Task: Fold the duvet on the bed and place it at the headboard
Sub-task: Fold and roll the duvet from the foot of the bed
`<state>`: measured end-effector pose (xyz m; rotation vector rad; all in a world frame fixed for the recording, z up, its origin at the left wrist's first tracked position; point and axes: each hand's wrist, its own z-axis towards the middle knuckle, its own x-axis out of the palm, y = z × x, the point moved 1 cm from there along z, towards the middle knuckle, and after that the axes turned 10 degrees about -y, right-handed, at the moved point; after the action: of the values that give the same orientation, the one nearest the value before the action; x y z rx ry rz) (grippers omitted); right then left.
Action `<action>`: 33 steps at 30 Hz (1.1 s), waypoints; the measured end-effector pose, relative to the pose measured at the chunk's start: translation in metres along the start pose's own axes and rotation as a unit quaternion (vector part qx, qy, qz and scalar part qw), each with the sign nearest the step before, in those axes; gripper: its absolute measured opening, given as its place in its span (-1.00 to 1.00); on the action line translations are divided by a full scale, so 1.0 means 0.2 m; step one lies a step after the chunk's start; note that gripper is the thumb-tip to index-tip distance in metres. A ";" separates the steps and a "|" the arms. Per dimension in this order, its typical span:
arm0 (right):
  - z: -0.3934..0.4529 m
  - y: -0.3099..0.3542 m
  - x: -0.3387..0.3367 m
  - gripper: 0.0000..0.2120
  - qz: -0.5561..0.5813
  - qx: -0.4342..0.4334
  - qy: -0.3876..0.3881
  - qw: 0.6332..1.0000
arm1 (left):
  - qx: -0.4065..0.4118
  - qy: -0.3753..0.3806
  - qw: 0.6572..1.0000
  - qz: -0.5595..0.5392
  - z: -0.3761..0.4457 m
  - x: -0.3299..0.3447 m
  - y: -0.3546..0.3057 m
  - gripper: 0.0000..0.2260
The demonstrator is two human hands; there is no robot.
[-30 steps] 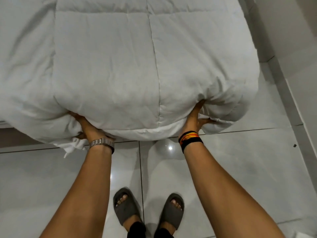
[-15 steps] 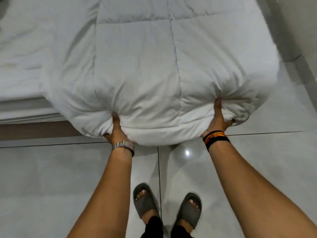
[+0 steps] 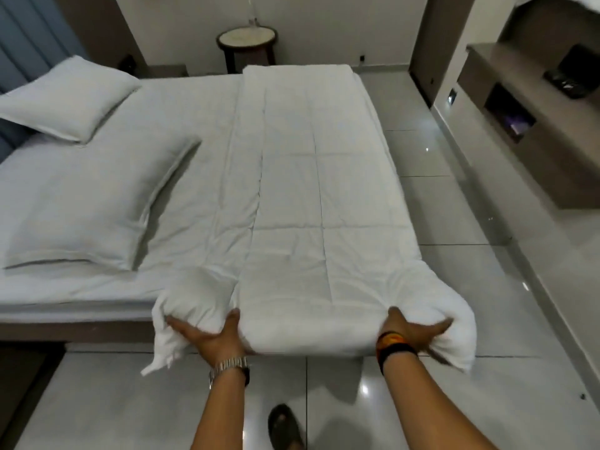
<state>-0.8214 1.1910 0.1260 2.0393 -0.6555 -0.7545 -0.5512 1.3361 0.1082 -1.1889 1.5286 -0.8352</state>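
Observation:
The white quilted duvet [image 3: 311,190] lies folded into a long strip along the right side of the bed [image 3: 181,177], reaching from the near edge to the far edge. My left hand [image 3: 211,336] grips its near left corner, thumb on top. My right hand [image 3: 412,329] grips the near right corner. The near end bunches up and hangs past the bed's edge over the floor. The blue padded headboard [image 3: 19,60] is at the far left.
Two white pillows [image 3: 65,99] [image 3: 97,203] lie at the left by the headboard. A round side table [image 3: 246,43] stands beyond the bed. A brown shelf unit [image 3: 526,125] lines the right wall. Glossy grey floor tiles [image 3: 454,254] run between.
The view has lifted from the near end to the whole bed. Both hands have spread outward to the duvet's near corners and raised that end.

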 end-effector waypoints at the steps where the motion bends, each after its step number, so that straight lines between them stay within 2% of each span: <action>1: -0.01 0.08 0.07 0.09 -0.007 -0.017 0.008 1.000 | 0.023 0.011 1.000 -0.006 0.03 0.06 -0.06 0.24; 7: 0.01 0.55 0.76 0.01 -0.020 -0.082 0.041 0.996 | 0.056 0.064 0.994 -0.065 0.28 0.64 -0.52 0.22; 10: 0.12 0.71 1.16 0.03 -0.005 -0.092 0.117 0.989 | 0.104 0.142 0.982 -0.070 0.48 1.03 -0.69 0.14; 12: 0.18 0.74 1.33 0.05 -0.009 -0.108 0.199 0.974 | 0.154 0.216 0.964 -0.019 0.57 1.23 -0.74 0.00; 14: 0.23 0.67 1.41 0.04 -0.053 -0.139 0.226 0.963 | 0.188 0.254 0.946 0.072 0.66 1.33 -0.68 -0.12; 15: 0.26 0.60 1.40 0.03 -0.085 -0.154 0.211 0.961 | 0.174 0.238 0.947 0.129 0.69 1.33 -0.61 -0.13; 17: 0.35 0.41 1.31 -0.01 -0.162 -0.153 0.130 0.966 | 0.142 0.173 0.939 0.263 0.74 1.30 -0.40 -0.08; 19: 0.45 0.25 1.24 0.07 -0.215 -0.086 0.043 0.972 | 0.076 0.096 0.942 0.314 0.75 1.28 -0.25 -0.04; 20: 0.51 0.19 1.22 0.12 -0.228 -0.055 0.021 0.972 | 0.022 0.056 0.950 0.305 0.73 1.28 -0.21 -0.02; 22: 0.59 0.13 1.26 0.15 -0.211 0.000 0.024 0.977 | -0.107 -0.001 0.963 0.249 0.70 1.32 -0.23 0.07; 25: 0.62 0.13 1.42 0.28 -0.176 0.012 0.008 0.984 | -0.235 -0.016 0.963 0.133 0.68 1.47 -0.30 0.17; 28: 0.62 0.17 1.55 0.34 -0.193 0.019 -0.022 0.981 | -0.264 -0.025 0.960 0.095 0.65 1.58 -0.32 0.23; 31: 0.66 0.14 1.61 0.41 -0.116 0.011 -0.005 0.993 | -0.253 -0.011 0.963 0.096 0.70 1.59 -0.21 0.30; 33: 0.65 0.11 1.60 0.32 -0.084 0.002 0.015 0.996 | -0.239 -0.001 0.969 0.067 0.74 1.56 -0.17 0.27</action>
<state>-0.7007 0.8935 -0.0024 2.1252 -0.4726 -0.8180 -0.4101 1.0357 0.0109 -1.4041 1.8491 -0.3804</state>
